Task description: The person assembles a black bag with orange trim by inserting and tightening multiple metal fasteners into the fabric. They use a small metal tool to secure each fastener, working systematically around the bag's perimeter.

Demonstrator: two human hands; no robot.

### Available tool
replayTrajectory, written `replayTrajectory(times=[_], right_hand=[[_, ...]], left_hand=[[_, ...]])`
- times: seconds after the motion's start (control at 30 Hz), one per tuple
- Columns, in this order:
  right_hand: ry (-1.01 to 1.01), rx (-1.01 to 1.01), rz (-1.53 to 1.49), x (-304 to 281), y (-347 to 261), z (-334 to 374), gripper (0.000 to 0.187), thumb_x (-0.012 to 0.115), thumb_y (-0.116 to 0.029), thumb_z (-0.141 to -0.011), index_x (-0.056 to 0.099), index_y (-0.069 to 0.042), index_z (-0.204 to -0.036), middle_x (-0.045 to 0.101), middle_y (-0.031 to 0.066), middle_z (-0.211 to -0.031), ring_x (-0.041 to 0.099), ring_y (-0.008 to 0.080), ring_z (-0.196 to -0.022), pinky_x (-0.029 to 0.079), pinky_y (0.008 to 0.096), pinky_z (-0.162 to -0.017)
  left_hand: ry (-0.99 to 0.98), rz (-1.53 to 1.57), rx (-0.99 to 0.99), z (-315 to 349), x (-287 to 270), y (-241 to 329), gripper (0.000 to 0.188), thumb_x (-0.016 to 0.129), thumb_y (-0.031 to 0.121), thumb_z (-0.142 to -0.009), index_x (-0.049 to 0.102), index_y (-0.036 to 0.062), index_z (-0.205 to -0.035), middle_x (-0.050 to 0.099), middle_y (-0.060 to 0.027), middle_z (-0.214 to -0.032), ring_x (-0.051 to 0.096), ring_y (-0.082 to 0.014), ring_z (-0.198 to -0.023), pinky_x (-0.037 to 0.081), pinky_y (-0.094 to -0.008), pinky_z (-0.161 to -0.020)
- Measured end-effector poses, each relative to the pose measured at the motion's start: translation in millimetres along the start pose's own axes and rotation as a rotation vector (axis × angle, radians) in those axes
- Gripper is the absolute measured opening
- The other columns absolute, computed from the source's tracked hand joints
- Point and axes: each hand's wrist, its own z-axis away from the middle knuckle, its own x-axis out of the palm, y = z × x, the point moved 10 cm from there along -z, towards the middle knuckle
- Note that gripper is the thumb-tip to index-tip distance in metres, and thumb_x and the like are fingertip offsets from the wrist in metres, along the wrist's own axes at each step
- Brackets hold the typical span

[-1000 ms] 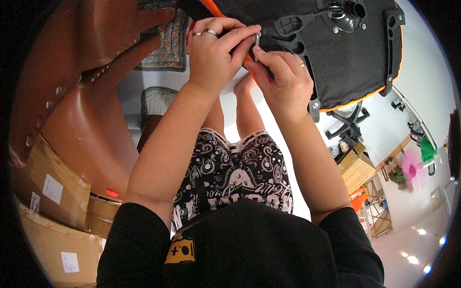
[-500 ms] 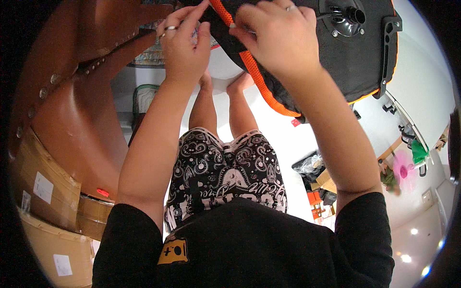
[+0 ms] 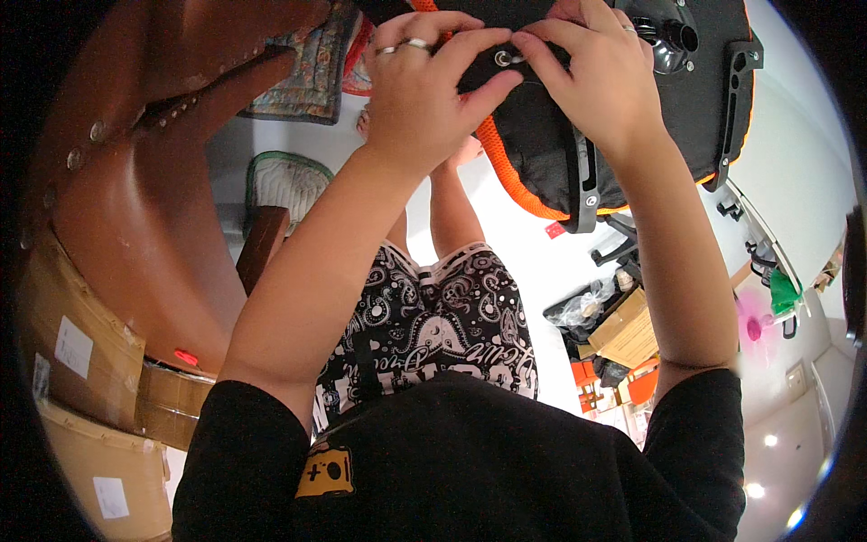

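Note:
A black fabric chair seat (image 3: 533, 122) with an orange mesh edge (image 3: 506, 172) lies underside up at the top of the view. Over it, my left hand (image 3: 420, 95) has its thumb and forefinger apart around a small silver bolt head (image 3: 503, 58). They do not visibly grip it. My right hand (image 3: 605, 81) is beside it, its thumb tip meeting the left forefinger. Its other fingers curl behind the thumb, and whatever they hold is hidden. A black bracket (image 3: 585, 185) emerges below the right hand. Further right are a black mechanism with a round socket (image 3: 677, 38) and a second bracket (image 3: 736, 113).
On the left stand brown studded leather furniture (image 3: 149, 244) and cardboard boxes (image 3: 86, 352). A patterned mat (image 3: 302, 81) and a green-edged pad (image 3: 284, 185) lie on the floor. An opened carton (image 3: 623, 330) and clear plastic wrapping (image 3: 578, 307) are at the right.
My left hand has moved right, off the orange edge to the bolt head. My right hand has shifted slightly right and turned. The lower bracket and the bolt head now show.

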Motion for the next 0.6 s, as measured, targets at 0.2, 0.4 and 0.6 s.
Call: replayTrajectory(times=[0.2, 0.4, 0.6], right_hand=[[-0.067, -0.136, -0.040, 1, 4, 7, 0.037, 0.067, -0.028, -0.084, 0.066, -0.012, -0.117, 0.060, 0.0071, -0.109, 0.056, 0.0262, -0.105, 0.040, 0.0425, -0.090], [-0.096, -0.289, -0.071, -1, 12, 11, 0.049, 0.072, -0.024, -0.081, 0.058, -0.013, -0.127, 0.059, 0.0074, -0.114, 0.057, 0.0251, -0.108, 0.041, 0.0407, -0.092], [-0.043, -0.329, -0.213, -9, 13, 14, 0.046, 0.071, -0.024, -0.081, 0.060, -0.012, -0.125, 0.058, 0.0079, -0.117, 0.057, 0.0246, -0.108, 0.041, 0.0400, -0.093]], left_hand=[[-0.030, 0.029, 0.012, -13, 14, 7, 0.018, 0.078, 0.022, -0.074, 0.074, 0.0154, -0.090, 0.066, -0.0025, -0.098, 0.057, -0.0257, -0.099, 0.043, -0.0399, -0.087], [0.004, 0.014, 0.046, -8, 14, 10, 0.011, 0.076, 0.022, -0.077, 0.076, 0.0193, -0.087, 0.069, 0.0016, -0.090, 0.061, -0.0215, -0.093, 0.045, -0.0381, -0.083], [-0.068, 0.108, 0.010, -4, 24, -7, 0.008, 0.071, 0.027, -0.083, 0.076, 0.0269, -0.090, 0.067, 0.0046, -0.101, 0.054, -0.0235, -0.103, 0.035, -0.0448, -0.088]])
